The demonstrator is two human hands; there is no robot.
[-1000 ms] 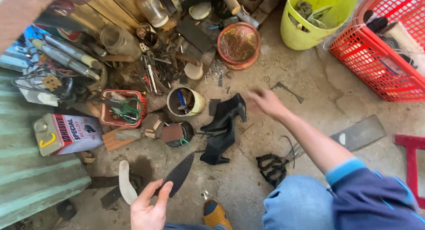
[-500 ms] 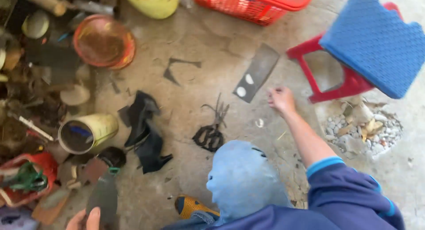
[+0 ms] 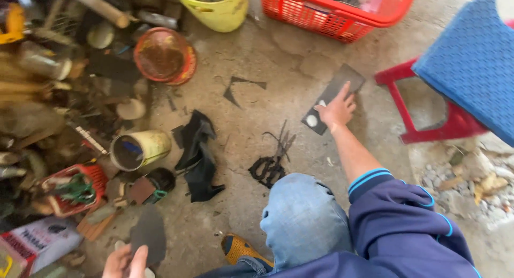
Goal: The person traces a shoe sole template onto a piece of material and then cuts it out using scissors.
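Left hand (image 3: 124, 261): low at the bottom edge, only partly in view, fingers and thumb pinching the lower end of a dark sheet piece (image 3: 148, 234) that stands up from the grip.
Printed bag (image 3: 38, 240): bottom left corner, pale with red and dark print, lying flat beside a small red basket (image 3: 80, 188).
Red basket contents: a green tool and bits of scrap; too jumbled to tell more.
Tin can (image 3: 140, 148): lying on its side near the clutter, cream-yellow wall, open mouth facing left and down.
Rusty bowl (image 3: 163, 56): round, orange-red, above the can, at the edge of the pile.
Black scraps (image 3: 199, 156): crumpled dark pieces on the concrete floor (image 3: 278, 69), just right of the can.
Yellow bucket (image 3: 220, 10): top centre, cut off by the frame.
Scissors (image 3: 272, 161): black handles, lying on the floor above the knee (image 3: 302, 216) in blue jeans.
Right arm: stretched forward from a dark blue sleeve (image 3: 399, 224) with light blue stripes at the cuff, forearm bare.
Right hand (image 3: 337, 109): palm down, fingers spread flat, pressing on a dark flat strip (image 3: 324, 103) without closing around it.
Dark strip: long rectangle on the floor, set aslant, with two pale round spots near its lower end.
Red crate (image 3: 342, 13): top, right of the bucket, mesh walls.
Stool (image 3: 466, 69): far right, blue textured seat on red legs, near the hand but apart.
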